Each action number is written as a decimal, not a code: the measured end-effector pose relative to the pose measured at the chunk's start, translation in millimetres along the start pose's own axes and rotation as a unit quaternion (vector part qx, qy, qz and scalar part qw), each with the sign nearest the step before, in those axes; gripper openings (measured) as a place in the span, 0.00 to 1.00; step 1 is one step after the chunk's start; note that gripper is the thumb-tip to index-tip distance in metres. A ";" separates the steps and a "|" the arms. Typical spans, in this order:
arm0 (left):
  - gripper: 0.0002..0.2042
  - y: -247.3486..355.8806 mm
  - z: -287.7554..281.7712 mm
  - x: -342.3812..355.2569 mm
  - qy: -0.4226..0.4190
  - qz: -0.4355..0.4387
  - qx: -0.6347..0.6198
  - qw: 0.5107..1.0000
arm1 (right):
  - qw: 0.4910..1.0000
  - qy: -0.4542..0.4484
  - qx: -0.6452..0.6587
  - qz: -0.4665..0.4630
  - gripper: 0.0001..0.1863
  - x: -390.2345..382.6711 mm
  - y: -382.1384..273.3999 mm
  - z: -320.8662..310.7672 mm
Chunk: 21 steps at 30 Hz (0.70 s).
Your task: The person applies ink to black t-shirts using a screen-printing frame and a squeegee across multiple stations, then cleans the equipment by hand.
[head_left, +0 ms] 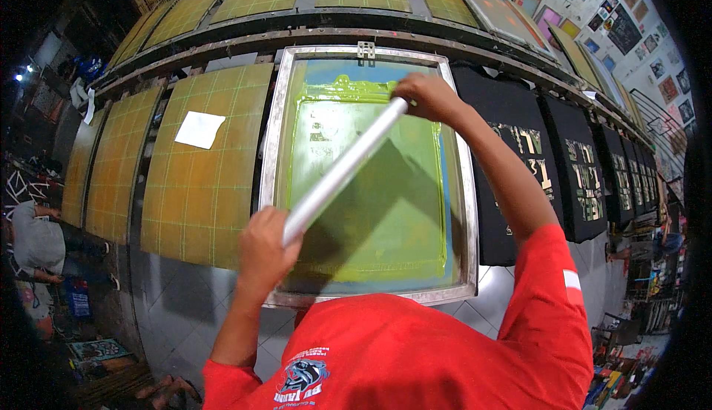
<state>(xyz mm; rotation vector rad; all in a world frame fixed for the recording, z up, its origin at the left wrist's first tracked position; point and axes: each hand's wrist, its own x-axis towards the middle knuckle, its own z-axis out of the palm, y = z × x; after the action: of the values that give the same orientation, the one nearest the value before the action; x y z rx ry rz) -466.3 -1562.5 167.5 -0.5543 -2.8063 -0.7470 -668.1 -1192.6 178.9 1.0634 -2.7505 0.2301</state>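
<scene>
A long squeegee with a pale metal handle [348,167] slants over the screen-printing frame, its near end at the left and its far end at the right. Around the near end my left hand [268,245] is closed. My right hand [429,98] grips the far end, close to the frame's upper right. Beneath lies the screen mesh [386,225], green, with bright yellow-green ink [348,86] heaped along its far edge and streaked down its sides. The metal screen frame [469,210] borders it. The squeegee's blade edge is hidden from me.
Left of the frame, tan gridded printing boards [215,225] stand in a row, one bearing a white sheet [199,130]. Black printed shirts [582,165] lie on boards to the right. A long rail [245,43] runs behind. Another person [44,239] is at far left.
</scene>
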 end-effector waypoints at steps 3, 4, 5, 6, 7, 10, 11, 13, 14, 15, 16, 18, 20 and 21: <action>0.10 -11.3 -14.3 38.5 0.029 -0.057 0.017 0.998 | 0.999 0.009 0.041 -0.030 0.16 60.5 29.6 32.2; 0.10 -17.7 -20.4 52.4 0.027 -0.078 0.035 0.996 | 0.998 -0.017 0.053 -0.006 0.17 78.0 34.9 42.5; 0.10 -24.5 -26.1 61.9 0.030 -0.095 0.050 0.994 | 0.997 -0.042 0.058 0.017 0.18 93.1 33.0 43.3; 0.10 -31.6 -30.0 70.2 0.049 -0.075 0.055 0.994 | 0.998 -0.034 0.054 0.021 0.18 103.7 31.6 42.8; 0.10 -39.1 -31.9 78.8 0.062 -0.059 0.063 0.994 | 0.997 -0.033 0.070 0.019 0.18 110.7 37.5 50.0; 0.09 -36.8 -32.5 85.2 0.046 -0.054 0.087 0.994 | 0.994 -0.003 0.111 -0.017 0.17 129.8 52.0 70.3; 0.09 -29.7 -31.1 83.7 0.031 -0.062 0.095 0.993 | 0.994 -0.005 0.105 -0.031 0.17 133.7 49.1 69.9; 0.10 -9.5 -22.8 70.7 0.024 -0.090 0.078 0.993 | 0.994 -0.010 0.090 -0.056 0.17 139.0 44.5 67.3; 0.10 -0.4 -16.3 64.6 0.018 -0.097 0.073 0.992 | 0.993 -0.009 0.093 -0.071 0.18 139.4 47.1 74.4; 0.10 4.6 -11.3 60.2 0.012 -0.103 0.068 0.992 | 0.992 -0.018 0.093 -0.081 0.18 139.5 50.4 80.9; 0.10 6.2 -5.8 57.0 0.011 -0.116 0.046 0.992 | 0.991 -0.029 0.091 -0.091 0.18 139.4 49.2 82.6; 0.10 -1.5 4.1 57.7 0.025 -0.100 0.047 0.994 | 0.990 -0.088 0.095 -0.054 0.16 132.5 46.4 86.5; 0.10 -10.4 7.0 63.5 0.033 -0.088 0.045 0.995 | 0.992 -0.067 0.093 -0.044 0.16 121.1 52.9 93.5; 0.10 -15.5 8.0 69.0 0.029 -0.084 0.041 0.995 | 0.993 -0.057 0.092 -0.038 0.16 113.8 57.4 95.8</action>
<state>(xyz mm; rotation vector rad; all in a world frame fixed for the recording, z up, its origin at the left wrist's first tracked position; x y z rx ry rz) -536.1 -1549.7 172.4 -0.2815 -2.8394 -0.6625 -800.6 -1244.5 107.0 1.2619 -2.8267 0.4316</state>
